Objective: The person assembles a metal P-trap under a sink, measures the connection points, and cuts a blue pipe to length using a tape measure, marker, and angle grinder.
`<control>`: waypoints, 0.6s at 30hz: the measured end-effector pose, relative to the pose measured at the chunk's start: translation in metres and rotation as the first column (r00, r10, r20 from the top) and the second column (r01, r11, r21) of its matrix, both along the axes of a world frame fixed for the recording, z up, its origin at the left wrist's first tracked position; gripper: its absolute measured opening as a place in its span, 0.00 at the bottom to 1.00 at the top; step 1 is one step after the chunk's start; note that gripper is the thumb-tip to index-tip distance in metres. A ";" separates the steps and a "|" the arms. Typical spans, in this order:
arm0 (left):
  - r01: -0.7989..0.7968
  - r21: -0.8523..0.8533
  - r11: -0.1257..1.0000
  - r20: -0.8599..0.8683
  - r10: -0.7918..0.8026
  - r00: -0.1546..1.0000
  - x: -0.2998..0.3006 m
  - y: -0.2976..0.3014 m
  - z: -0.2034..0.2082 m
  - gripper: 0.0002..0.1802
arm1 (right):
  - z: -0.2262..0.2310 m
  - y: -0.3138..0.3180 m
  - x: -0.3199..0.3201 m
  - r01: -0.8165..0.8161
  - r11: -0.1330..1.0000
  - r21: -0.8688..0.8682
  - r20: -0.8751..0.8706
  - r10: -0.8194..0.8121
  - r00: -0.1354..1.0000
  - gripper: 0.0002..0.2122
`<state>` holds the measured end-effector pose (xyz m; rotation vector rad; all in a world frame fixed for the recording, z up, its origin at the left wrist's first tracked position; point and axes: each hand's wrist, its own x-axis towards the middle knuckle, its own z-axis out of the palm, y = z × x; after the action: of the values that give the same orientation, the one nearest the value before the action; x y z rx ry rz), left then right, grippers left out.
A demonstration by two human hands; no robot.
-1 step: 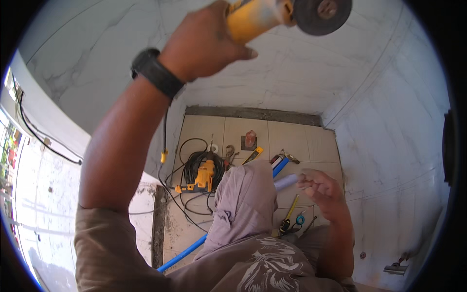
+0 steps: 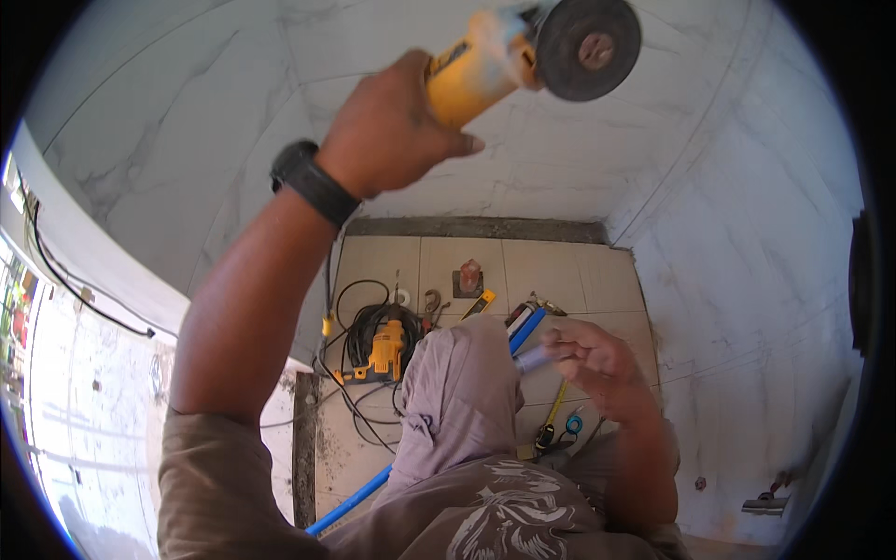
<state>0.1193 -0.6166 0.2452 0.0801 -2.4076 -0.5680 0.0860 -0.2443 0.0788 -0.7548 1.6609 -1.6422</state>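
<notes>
My left hand [image 2: 397, 126] is raised high, gripping the yellow body of an angle grinder [image 2: 471, 79]. The grinder's dark round disc [image 2: 588, 49] points to the right, in front of the tiled wall. Lower down, my right hand [image 2: 597, 359] is beside my knee, at the pale end of a pipe [image 2: 534, 359]. Its fingers look bent but are blurred, and whether they touch the pipe is unclear. A blue pipe [image 2: 355, 499] comes out from under my leg at lower left.
On the floor tiles are a yellow drill [image 2: 385, 350] with coiled black cable, a small yellow level [image 2: 479, 303], a blue tube [image 2: 528, 330], a tape measure [image 2: 544, 435] and a reddish block [image 2: 470, 275]. Marbled walls [image 2: 737, 280] enclose the floor. A cable hangs below my left forearm.
The grinder has moved down and left in view, its disc now fully visible. My right hand has shifted slightly left and up, with its fingers over the pale pipe end.
</notes>
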 end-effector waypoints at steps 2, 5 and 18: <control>0.076 0.139 0.987 0.039 -0.082 0.996 -0.033 0.036 -0.037 0.41 | 0.010 -0.039 -0.009 -0.051 0.990 -0.133 -0.105 0.037 0.994 0.36; 0.115 0.400 0.909 0.185 -0.203 0.962 -0.071 0.085 -0.075 0.42 | 0.010 -0.095 -0.034 0.021 0.982 -0.187 -0.124 -0.045 0.991 0.47; 0.434 -0.013 0.901 -0.128 -0.432 0.893 -0.196 0.172 -0.074 0.40 | -0.006 -0.101 -0.182 0.338 0.654 -0.676 0.092 -0.380 0.920 0.27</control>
<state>-0.0766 -0.4450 0.1710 -0.4867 -2.2992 -0.7666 -0.0956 -0.3450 0.0733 -0.8448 1.2597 -2.6190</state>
